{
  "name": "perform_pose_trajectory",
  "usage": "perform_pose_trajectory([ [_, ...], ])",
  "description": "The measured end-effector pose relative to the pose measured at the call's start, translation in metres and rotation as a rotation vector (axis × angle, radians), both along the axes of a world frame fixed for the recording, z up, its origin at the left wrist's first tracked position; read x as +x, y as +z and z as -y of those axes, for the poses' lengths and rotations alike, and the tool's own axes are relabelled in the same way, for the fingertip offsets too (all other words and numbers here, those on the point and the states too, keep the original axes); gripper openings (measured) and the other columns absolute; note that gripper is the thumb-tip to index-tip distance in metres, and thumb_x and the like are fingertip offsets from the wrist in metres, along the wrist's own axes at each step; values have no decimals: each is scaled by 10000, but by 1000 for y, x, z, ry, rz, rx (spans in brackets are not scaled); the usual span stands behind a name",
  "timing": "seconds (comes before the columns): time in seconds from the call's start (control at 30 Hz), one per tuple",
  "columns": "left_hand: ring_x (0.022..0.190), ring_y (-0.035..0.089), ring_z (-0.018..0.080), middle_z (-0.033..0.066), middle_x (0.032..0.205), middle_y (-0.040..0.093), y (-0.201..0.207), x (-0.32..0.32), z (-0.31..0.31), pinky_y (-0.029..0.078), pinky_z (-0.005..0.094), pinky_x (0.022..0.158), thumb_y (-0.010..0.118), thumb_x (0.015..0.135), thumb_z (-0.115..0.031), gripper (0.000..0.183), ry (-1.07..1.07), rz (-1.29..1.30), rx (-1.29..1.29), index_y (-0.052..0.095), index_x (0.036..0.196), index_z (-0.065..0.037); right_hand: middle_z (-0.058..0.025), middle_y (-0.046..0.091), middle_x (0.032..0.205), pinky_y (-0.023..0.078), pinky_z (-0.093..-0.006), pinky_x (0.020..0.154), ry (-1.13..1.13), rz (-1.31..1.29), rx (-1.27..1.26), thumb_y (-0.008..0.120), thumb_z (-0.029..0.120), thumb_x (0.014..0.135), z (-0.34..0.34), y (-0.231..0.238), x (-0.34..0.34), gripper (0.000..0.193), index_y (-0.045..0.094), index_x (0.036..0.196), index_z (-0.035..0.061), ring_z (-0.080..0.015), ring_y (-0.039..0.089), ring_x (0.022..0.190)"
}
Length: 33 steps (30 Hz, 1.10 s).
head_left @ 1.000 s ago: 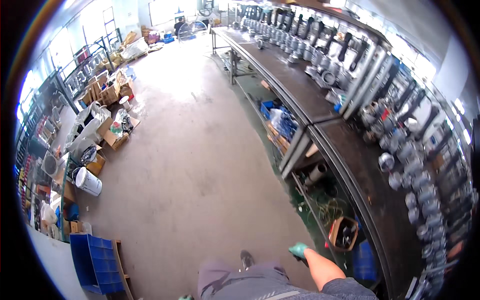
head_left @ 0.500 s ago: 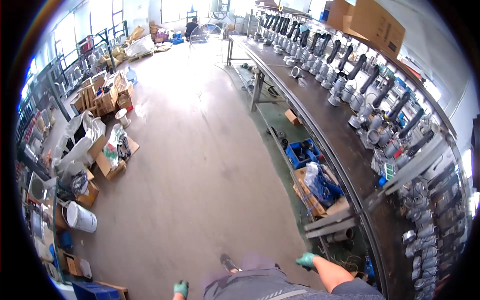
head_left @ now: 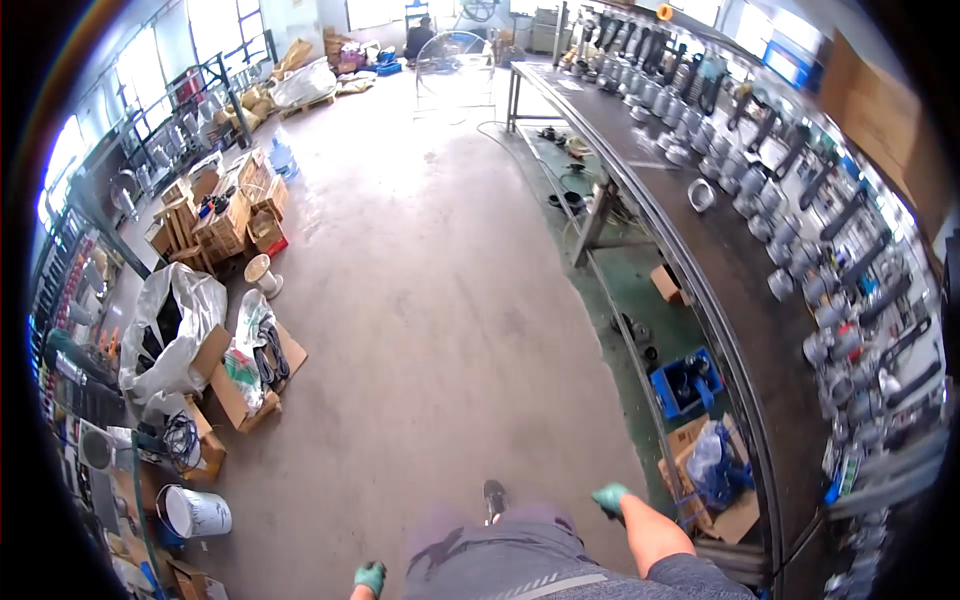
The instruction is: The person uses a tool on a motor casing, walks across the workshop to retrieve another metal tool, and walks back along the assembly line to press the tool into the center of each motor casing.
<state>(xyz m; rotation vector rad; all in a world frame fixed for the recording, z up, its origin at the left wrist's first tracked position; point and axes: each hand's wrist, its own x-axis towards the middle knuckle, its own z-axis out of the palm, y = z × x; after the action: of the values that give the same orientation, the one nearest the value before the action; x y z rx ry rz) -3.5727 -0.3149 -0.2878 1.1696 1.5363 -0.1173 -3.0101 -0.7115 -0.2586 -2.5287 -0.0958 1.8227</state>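
Both my hands wear green gloves and hang apart from each other over the floor. My left hand (head_left: 370, 577), low at the bottom edge, has its fingers curled in, with nothing visible in them. Farther right, my right hand (head_left: 611, 500) is held out beside my body, its fingers loosely stretched and no object in them. The thing nearest to it is the long dark workbench (head_left: 735, 345), whose lower shelf holds a blue crate (head_left: 687, 383) and a cardboard box with blue plastic-wrapped items (head_left: 722, 465). Neither hand touches anything. One dark shoe (head_left: 495, 497) shows ahead of my body.
Rows of grey metal housings (head_left: 745, 185) line the workbench at right. Along the left lie a white bucket (head_left: 200, 512), an opened carton (head_left: 240, 395), a spool (head_left: 262, 274) and stacked wooden crates (head_left: 222, 228). A large fan (head_left: 455, 68) and another person (head_left: 420, 38) are at the far end.
I have moved forward along the floor: the bench, blue crate, cartons and bucket sit closer or lower in view. The view has turned slightly left. Both hands remain empty.
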Motion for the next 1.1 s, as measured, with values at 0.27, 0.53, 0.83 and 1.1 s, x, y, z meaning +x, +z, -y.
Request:
perform_pose_trajectory([
  [0.27, 769, 668, 219, 78, 909, 710, -52, 163, -172, 539, 392, 663, 581, 882, -298, 267, -302, -183, -217, 687, 986, -77, -108, 606, 666, 527, -383, 604, -78, 244, 458, 517, 331, 913, -421, 134, 276, 363, 622, 1053, 14, -220, 632, 602],
  [0.53, 863, 650, 253, 143, 978, 700, -80, 444, -599, 515, 410, 797, 578, 862, -310, 354, 45, 27, 90, 692, 1084, -58, -175, 680, 745, 509, -445, 620, 69, -39, 21, 484, 424, 918, -545, 34, 416, 487, 690, 819, -7, -296, 632, 629],
  [0.83, 903, 636, 199, 126, 1022, 700, 46, 772, -1013, 501, 334, 833, 611, 919, -266, 373, -144, 176, 387, 645, 1166, 11, -80, 586, 748, 490, -397, 570, -480, -140, -197, 587, 401, 914, -788, 31, 558, 378, 663, 924, 31, -217, 547, 591],
  [1.1, 622, 572, 186, 100, 729, 644, -31, 798, -1126, 460, 356, 567, 596, 849, -238, 244, 67, -84, -196, 674, 891, -10, -178, 703, 771, 522, -437, 736, -76, 86, 98, 498, 412, 898, -1212, 21, 883, 476, 695, 763, 1, -294, 663, 701],
])
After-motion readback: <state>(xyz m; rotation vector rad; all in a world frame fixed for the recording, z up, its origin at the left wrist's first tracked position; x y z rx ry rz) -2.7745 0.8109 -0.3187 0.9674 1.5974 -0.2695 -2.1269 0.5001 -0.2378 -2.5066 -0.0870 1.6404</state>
